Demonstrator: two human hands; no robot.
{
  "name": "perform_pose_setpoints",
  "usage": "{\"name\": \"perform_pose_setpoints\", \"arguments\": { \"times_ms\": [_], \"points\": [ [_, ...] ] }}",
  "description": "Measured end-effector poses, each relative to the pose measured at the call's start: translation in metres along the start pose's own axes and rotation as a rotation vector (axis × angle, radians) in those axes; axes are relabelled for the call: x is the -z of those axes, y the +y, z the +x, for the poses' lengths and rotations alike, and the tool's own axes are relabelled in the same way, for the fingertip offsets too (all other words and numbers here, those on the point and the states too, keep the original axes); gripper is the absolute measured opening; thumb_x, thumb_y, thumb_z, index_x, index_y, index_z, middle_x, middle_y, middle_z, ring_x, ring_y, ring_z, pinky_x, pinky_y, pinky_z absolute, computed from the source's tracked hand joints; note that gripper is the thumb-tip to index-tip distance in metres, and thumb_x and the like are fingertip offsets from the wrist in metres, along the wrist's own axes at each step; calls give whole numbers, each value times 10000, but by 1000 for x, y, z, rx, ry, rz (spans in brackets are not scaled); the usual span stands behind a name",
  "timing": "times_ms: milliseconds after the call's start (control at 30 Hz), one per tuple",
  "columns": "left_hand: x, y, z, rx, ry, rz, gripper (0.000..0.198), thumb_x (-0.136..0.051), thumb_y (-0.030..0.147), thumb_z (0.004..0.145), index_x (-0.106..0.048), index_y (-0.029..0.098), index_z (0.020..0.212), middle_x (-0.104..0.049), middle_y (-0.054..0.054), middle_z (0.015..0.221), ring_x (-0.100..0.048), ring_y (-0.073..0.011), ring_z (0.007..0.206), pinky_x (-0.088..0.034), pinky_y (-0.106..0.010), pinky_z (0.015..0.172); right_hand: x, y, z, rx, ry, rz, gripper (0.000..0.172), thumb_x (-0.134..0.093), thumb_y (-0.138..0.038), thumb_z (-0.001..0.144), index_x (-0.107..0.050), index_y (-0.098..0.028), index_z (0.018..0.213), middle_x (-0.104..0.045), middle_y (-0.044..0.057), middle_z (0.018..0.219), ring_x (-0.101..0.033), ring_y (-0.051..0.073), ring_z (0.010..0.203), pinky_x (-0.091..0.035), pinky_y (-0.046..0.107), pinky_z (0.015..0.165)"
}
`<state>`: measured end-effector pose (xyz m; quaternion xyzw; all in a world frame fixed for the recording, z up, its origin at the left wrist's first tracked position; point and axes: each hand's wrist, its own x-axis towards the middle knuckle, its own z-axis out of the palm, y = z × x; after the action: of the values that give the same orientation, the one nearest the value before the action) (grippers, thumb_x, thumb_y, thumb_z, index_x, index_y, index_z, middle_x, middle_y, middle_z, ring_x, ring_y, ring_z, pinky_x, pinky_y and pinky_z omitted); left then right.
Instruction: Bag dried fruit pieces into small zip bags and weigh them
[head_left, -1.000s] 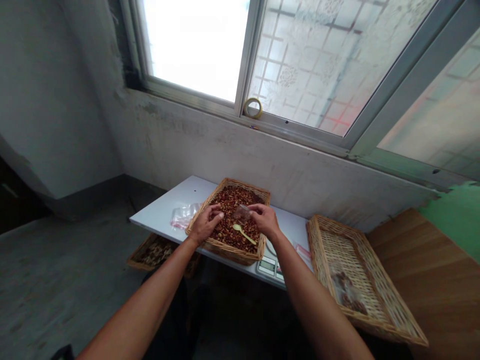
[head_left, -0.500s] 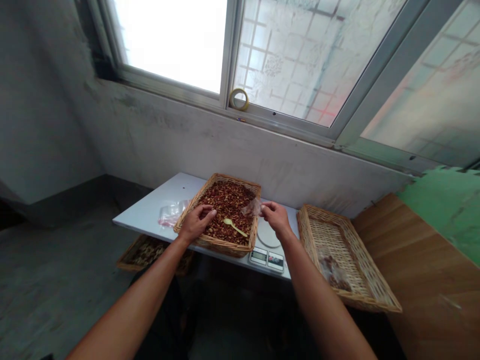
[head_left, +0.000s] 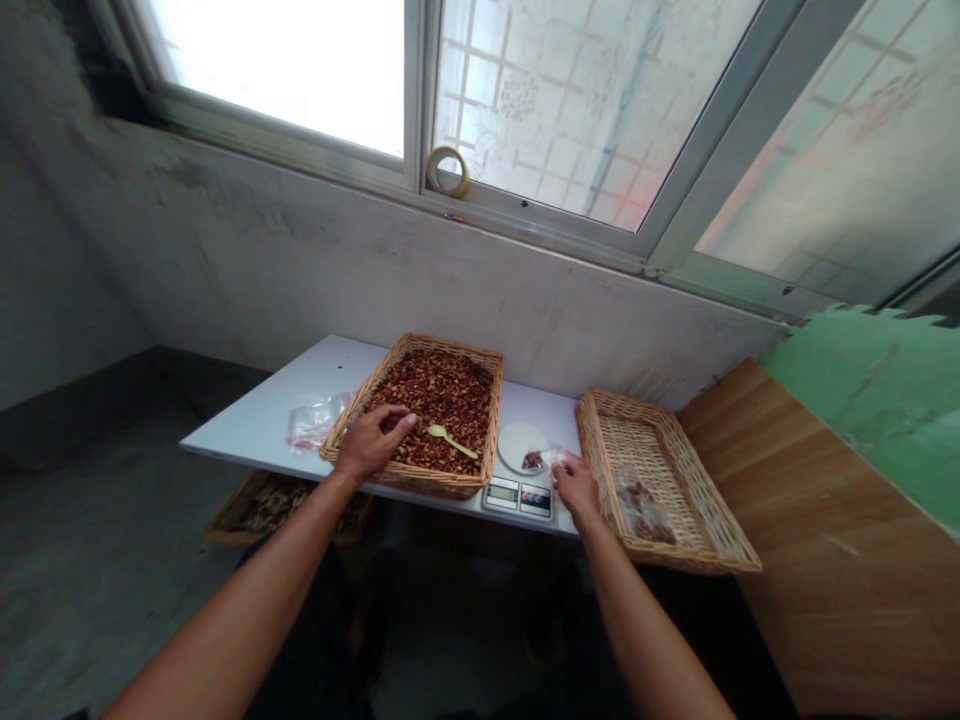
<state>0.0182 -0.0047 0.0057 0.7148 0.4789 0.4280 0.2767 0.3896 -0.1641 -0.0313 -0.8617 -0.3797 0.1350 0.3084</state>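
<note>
My right hand [head_left: 576, 486] pinches the edge of a small clear plastic bag [head_left: 535, 460] with some reddish-brown pieces in it. The bag rests on the round white plate of a kitchen scale [head_left: 517, 495]. My left hand [head_left: 372, 442] is over the front left rim of a wicker basket [head_left: 491, 425], thumb and fingers apart and holding nothing. Reddish-brown chopped pieces, which look like nuts, fill this basket [head_left: 442, 390]. A pale yellow spoon [head_left: 453, 441] lies on top of them, right of my left hand.
Clear plastic bags [head_left: 315, 420] lie on the white table [head_left: 262, 410] at left. On the right, a second wicker basket [head_left: 694, 500] holds filled bags [head_left: 645, 515]. Another basket [head_left: 240, 510] sits below the table. A tape roll [head_left: 448, 172] stands on the windowsill beside a wooden board [head_left: 840, 520] further right.
My right hand has moved the bag from above the nut basket's right side down onto the scale plate. My left hand stays by the basket rim. The view has shifted somewhat.
</note>
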Motion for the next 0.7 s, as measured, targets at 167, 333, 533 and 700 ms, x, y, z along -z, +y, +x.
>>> {"name": "perform_pose_setpoints", "arguments": {
  "times_ms": [167, 333, 533, 700],
  "points": [
    [-2, -4, 1, -19, -1, 54, 473, -616, 627, 848, -748, 207, 1022, -779, -55, 906, -718, -225, 821, -551, -305, 749, -2, 2, 3, 32, -51, -165, 405, -479, -412, 929, -793, -198, 1070, -776, 108, 966, -709, 257, 931, -503, 319, 821],
    [-3, -4, 0, -16, 1, 62, 465, -614, 620, 852, -746, 209, 1024, -782, -57, 934, -720, -227, 829, -547, -308, 756, -8, -4, 5, 55, -44, -175, 473, -506, -428, 931, -716, -160, 1260, -757, 146, 1095, -688, 284, 1053, -479, 344, 917],
    [-3, -3, 0, -16, 9, 66, 451, -613, 619, 846, -752, 219, 1001, -783, -49, 916, -720, -231, 833, -549, -303, 750, 6, 10, -9, -19, 3, -228, 566, -456, -514, 956, -662, -140, 1327, -749, 173, 1103, -686, 315, 1068, -474, 381, 926],
    [-3, -2, 0, -20, 15, 97, 451, -597, 627, 850, -754, 231, 999, -786, -45, 931, -721, -234, 847, -542, -307, 750, 14, 28, -22, -97, 35, -149, 544, -411, -529, 967, -710, -168, 1244, -756, 147, 1092, -699, 300, 1030, -493, 361, 874]
  ]
}}
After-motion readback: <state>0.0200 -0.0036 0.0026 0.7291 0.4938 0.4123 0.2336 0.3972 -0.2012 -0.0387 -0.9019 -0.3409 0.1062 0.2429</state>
